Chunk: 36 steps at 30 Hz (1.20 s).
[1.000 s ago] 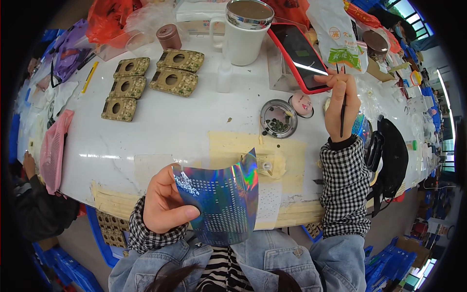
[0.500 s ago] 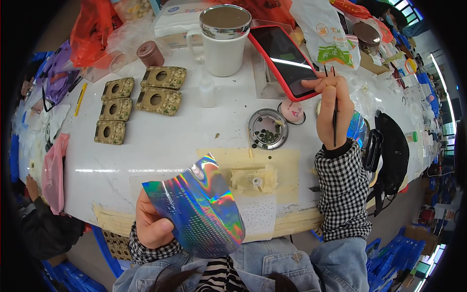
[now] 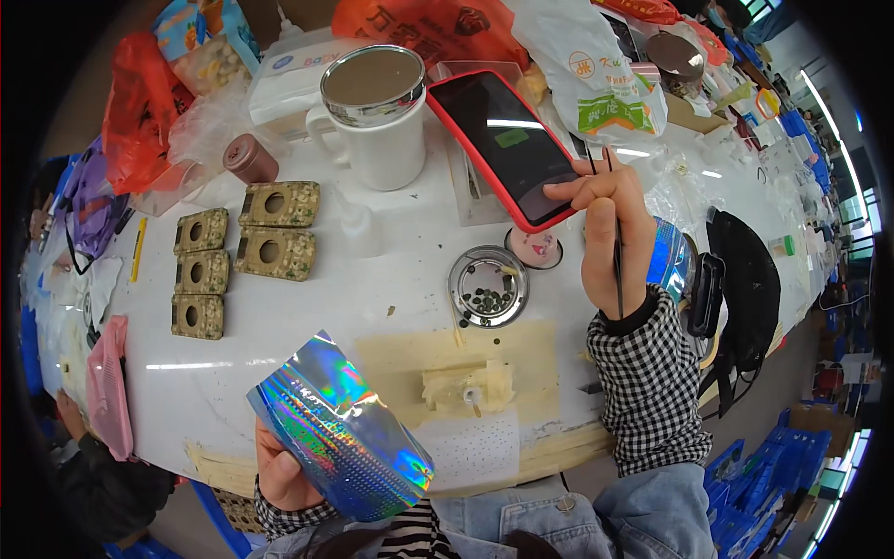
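My left hand (image 3: 282,473) pinches the left edge of a shiny holographic sheet (image 3: 349,433) dotted with rows of small marks, near the table's front edge. In my right hand (image 3: 610,219) is a pair of dark tweezers (image 3: 618,270), their tips pointing away from me. A finger of that hand rests on the lower screen of a red-cased phone (image 3: 503,144), which leans at a slant. Left of my right wrist stands a round metal dish (image 3: 453,291) with several dark green pieces (image 3: 489,300). Nearer me, a small taped block (image 3: 466,387) sits on yellowish tape.
Several camouflage-patterned parts (image 3: 279,205) with round holes lie at left. Behind them stand a brown-lidded jar (image 3: 250,158) and a white mug (image 3: 386,149). A dotted white sheet (image 3: 475,452) lies at the front edge; a black bag (image 3: 745,289) is at right.
The view has shifted, so the table's things sit lower and further left. The holographic sheet has tilted and its reflections differ. A green patch now shows on the phone screen.
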### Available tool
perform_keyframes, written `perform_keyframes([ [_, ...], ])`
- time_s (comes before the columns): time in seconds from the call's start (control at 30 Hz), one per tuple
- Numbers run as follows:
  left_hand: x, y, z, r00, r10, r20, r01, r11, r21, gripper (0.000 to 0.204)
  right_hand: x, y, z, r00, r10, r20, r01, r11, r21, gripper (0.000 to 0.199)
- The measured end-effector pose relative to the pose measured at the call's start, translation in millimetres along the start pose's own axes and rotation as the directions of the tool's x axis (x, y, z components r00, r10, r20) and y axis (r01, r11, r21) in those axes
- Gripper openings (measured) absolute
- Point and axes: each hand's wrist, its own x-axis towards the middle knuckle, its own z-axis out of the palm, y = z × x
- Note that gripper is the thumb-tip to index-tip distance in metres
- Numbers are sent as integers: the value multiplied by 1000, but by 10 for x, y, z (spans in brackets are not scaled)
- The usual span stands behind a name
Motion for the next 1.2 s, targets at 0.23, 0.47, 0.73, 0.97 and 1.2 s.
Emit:
perform_keyframes([
  [0.23,-23,14,-59,1000,-11,-16,12,1000,20,70,-14,39,-3,1000,4,9,-4,1000,2,28],
  [0.47,-30,14,-91,999,-34,11,34,999,-3,72,-3,36,2,1000,-3,2,3,1000,7,28],
  [0.73,42,23,177,993,-3,-120,-9,995,-102,65,-18,35,11,1000,-1,4,1,1000,9,28],
  [0.97,72,43,232,994,-46,-98,36,994,-100,67,-4,8,6,1000,-4,13,4,1000,-5,27],
  [1.2,28,16,18,999,-36,1,36,999,-27,65,-15,43,-10,1000,-16,16,16,1000,8,27],
])
